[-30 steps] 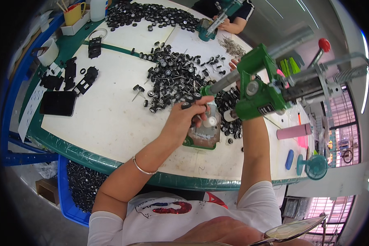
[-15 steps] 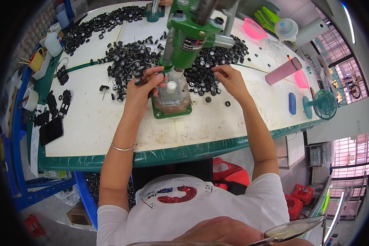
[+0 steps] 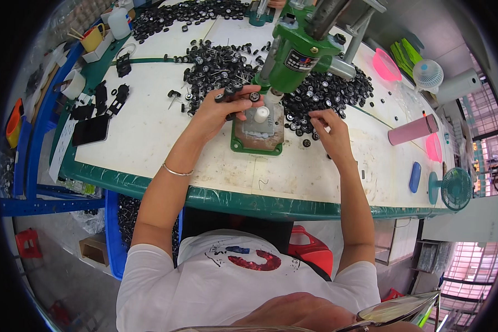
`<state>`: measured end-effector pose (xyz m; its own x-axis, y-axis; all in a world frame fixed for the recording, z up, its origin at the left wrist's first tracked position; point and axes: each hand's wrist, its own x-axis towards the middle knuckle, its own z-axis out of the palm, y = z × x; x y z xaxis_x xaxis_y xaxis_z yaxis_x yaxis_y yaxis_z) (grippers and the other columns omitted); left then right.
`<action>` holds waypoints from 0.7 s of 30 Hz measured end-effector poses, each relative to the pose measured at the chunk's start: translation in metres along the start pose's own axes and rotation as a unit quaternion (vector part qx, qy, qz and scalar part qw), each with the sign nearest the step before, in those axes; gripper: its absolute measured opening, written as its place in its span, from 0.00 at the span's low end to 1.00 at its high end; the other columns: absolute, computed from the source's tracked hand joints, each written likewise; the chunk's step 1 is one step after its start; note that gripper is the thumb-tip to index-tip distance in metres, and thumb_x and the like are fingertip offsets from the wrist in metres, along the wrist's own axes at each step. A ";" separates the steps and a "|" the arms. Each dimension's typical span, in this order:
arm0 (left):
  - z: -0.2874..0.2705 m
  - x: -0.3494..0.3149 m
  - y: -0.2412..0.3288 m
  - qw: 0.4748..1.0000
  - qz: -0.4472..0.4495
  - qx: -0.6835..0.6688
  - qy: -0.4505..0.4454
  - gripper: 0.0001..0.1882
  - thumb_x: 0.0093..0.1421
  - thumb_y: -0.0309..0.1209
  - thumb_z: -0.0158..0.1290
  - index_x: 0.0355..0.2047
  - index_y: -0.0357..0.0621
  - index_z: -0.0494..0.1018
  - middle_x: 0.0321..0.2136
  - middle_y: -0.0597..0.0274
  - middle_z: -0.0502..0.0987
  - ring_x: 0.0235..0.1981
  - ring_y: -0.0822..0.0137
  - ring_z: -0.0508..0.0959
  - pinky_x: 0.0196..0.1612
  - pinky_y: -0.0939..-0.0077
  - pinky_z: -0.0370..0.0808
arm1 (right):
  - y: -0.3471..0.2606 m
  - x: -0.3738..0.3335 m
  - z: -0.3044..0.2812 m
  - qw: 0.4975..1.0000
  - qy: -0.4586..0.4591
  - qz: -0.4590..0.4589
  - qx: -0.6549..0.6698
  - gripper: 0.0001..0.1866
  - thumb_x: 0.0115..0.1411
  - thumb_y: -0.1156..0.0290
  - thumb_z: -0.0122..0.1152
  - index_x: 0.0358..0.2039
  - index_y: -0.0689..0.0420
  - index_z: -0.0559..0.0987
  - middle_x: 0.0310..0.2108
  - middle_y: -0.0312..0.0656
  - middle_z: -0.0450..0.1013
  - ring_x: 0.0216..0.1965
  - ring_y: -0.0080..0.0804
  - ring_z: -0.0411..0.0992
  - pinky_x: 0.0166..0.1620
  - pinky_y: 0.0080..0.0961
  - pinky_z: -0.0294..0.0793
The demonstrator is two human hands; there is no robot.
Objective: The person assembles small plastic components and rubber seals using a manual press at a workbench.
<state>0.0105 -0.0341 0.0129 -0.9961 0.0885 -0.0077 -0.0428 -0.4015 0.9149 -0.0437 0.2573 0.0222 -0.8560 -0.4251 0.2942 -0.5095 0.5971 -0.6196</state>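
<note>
My left hand (image 3: pixel 218 113) is closed around a few small black toy wheels (image 3: pixel 231 91), just left of the green press. One wheel (image 3: pixel 254 97) shows at its fingertips, beside the white peg (image 3: pixel 262 114) that stands upright on the press base (image 3: pixel 257 145). My right hand (image 3: pixel 333 135) is at the near edge of the wheel pile (image 3: pixel 329 94), right of the base. Its fingers are bent together, and whatever lies between them is hidden. Above the peg is the green press head (image 3: pixel 293 63).
More wheels, some on thin metal axles, form a pile (image 3: pixel 218 69) behind my left hand. Black plastic parts (image 3: pixel 100 98) and a phone (image 3: pixel 90 130) lie at the left. A pink tumbler (image 3: pixel 412 130), blue case (image 3: pixel 414 177) and green fan (image 3: pixel 455 188) are at the right.
The whole view has shifted, so the table sits farther right in it. My right hand has come nearer to me and slightly toward the press. My left hand stays beside the peg with the wheels.
</note>
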 end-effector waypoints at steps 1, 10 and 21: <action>0.000 0.000 -0.001 1.000 0.005 -0.002 -0.017 0.18 0.55 0.22 0.56 0.48 0.35 0.74 0.43 0.55 0.78 0.47 0.63 0.79 0.30 0.81 0.69 | -0.002 -0.003 0.000 1.000 -0.003 0.005 0.000 0.08 0.58 0.75 0.57 0.37 0.60 0.79 0.32 0.41 0.73 0.30 0.31 0.71 0.36 0.24 0.71; 0.008 0.000 -0.010 0.996 -0.008 0.094 -0.002 0.17 0.49 0.24 0.63 0.41 0.43 0.79 0.27 0.68 0.78 0.19 0.80 0.63 0.24 0.85 0.62 | -0.040 -0.011 0.032 0.990 0.037 -0.040 0.132 0.09 0.55 0.77 0.61 0.38 0.60 0.79 0.33 0.39 0.73 0.32 0.26 0.71 0.36 0.21 0.70; 0.007 0.006 -0.022 0.975 0.086 0.203 0.010 0.15 0.49 0.26 0.64 0.40 0.49 0.81 0.32 0.72 0.76 0.23 0.81 0.70 0.21 0.86 0.66 | -0.055 0.010 0.082 0.969 0.061 0.022 0.238 0.15 0.53 0.72 0.65 0.42 0.60 0.77 0.36 0.36 0.72 0.32 0.22 0.70 0.37 0.19 0.68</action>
<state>0.0063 -0.0188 -0.0042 -0.9872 0.0312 0.1562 0.1558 -0.0142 0.9877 -0.0172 0.1642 -0.0008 -0.8944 -0.3058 0.3263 -0.3994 0.2179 -0.8905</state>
